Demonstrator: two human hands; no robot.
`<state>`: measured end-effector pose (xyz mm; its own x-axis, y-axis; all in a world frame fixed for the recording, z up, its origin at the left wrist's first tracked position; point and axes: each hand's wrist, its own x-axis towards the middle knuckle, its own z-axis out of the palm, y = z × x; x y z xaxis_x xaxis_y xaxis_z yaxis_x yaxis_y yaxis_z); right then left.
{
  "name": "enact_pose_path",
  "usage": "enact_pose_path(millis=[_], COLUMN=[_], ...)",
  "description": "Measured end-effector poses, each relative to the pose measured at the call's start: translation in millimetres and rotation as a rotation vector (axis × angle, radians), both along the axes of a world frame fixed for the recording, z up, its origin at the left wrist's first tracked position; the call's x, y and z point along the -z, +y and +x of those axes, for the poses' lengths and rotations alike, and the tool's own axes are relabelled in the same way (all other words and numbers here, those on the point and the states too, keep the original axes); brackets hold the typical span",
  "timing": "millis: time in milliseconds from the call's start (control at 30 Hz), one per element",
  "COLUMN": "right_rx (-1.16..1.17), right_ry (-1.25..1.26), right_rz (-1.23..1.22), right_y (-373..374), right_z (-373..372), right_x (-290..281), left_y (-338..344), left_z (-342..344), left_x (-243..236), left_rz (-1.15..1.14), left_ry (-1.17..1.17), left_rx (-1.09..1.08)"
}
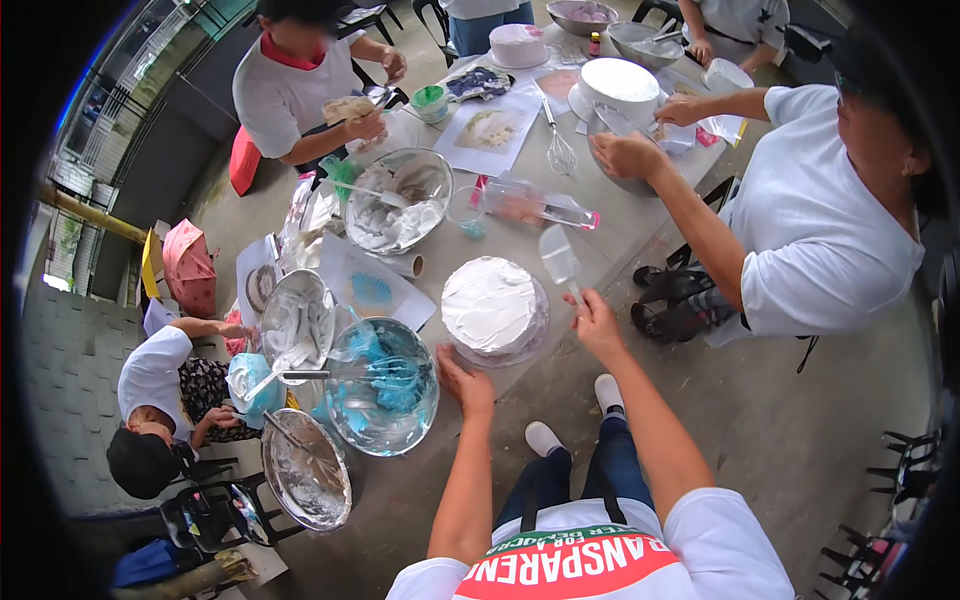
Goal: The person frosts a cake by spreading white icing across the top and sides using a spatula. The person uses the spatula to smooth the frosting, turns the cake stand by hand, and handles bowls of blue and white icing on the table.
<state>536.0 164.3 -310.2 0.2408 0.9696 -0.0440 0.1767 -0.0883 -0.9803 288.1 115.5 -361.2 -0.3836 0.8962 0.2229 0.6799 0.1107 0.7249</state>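
A round cake [490,306] covered in white icing stands on a clear, round base [538,335] near the table's front edge. My left hand [466,382] rests at the near left side of that base, its fingers stretched out and holding nothing. Closed round a handle, my right hand [597,325] holds a spatula [559,254] upright with its pale, flat blade pointing away, just right of the cake and apart from it. The icing on top shows uneven strokes.
Left of the cake sit a bowl of blue icing with a whisk [385,390], a bowl of white icing [298,325] and a smeared steel bowl [306,468]. A large icing bowl [398,200] lies beyond. Several people work around the table, one close at right near another white cake [620,90].
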Motion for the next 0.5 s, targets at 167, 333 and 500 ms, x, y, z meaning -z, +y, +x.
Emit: enact_pose_path(millis=[167, 333, 500], right_rx=[-0.156, -0.317, -0.531], right_ry=[-0.206, -0.140, -0.225], right_rz=[-0.083, -0.056, -0.028], right_y=[47, 69, 87], right_z=[3, 19, 23], right_x=[38, 37, 23], left_y=[3, -15, -54], left_z=[14, 51, 83], left_x=[-17, -41, -42], left_rz=[-0.136, -0.259, -0.181], left_ry=[0.069, 0.153, 0.202], left_rx=[-0.011, -0.097, -0.143])
